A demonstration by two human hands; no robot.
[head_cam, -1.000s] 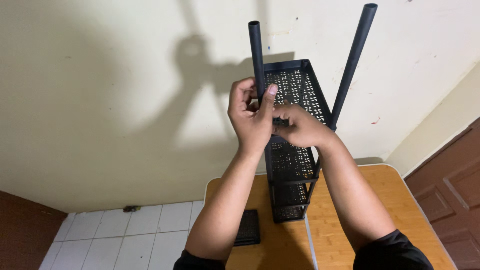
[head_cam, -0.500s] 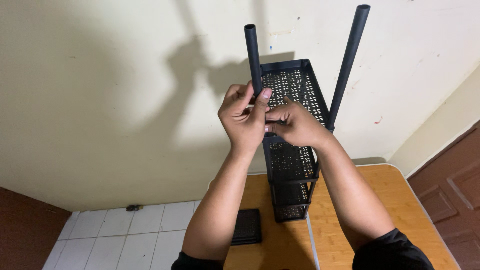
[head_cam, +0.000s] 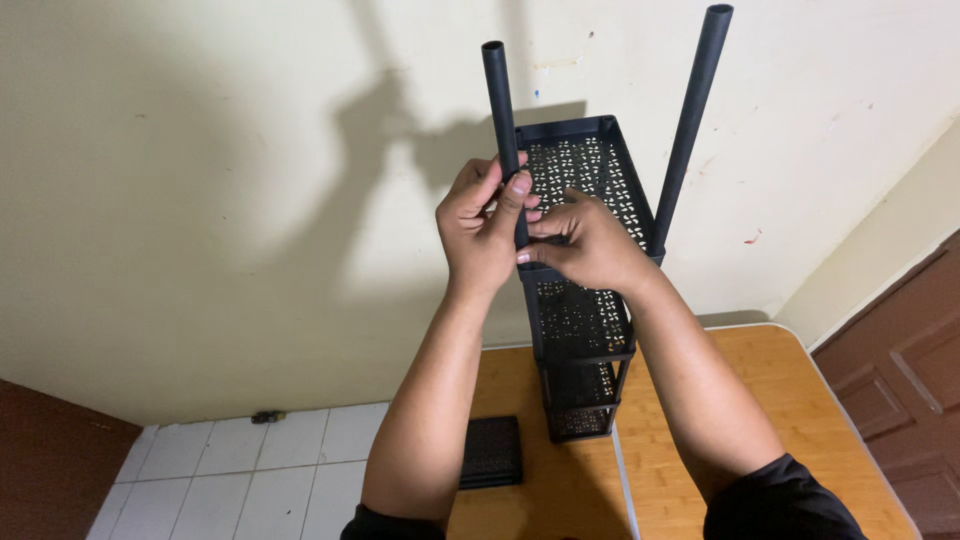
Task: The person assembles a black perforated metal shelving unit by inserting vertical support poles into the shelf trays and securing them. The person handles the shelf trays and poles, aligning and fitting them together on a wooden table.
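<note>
Black plastic shelf rack (head_cam: 585, 320) stands upright on the wooden table (head_cam: 700, 440), directly below both hands. Left hand (head_cam: 478, 235) is wrapped around the near-left black tube (head_cam: 499, 105), fingers closed on it at the top shelf corner. Right hand (head_cam: 592, 245) touches the left, fingertips pinched together at the tube's base; what they grip is hidden. A second tube (head_cam: 690, 120) rises beyond the right hand.

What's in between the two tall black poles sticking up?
In the head view, the rack's perforated top shelf spans between the left pole and the right pole.
</note>
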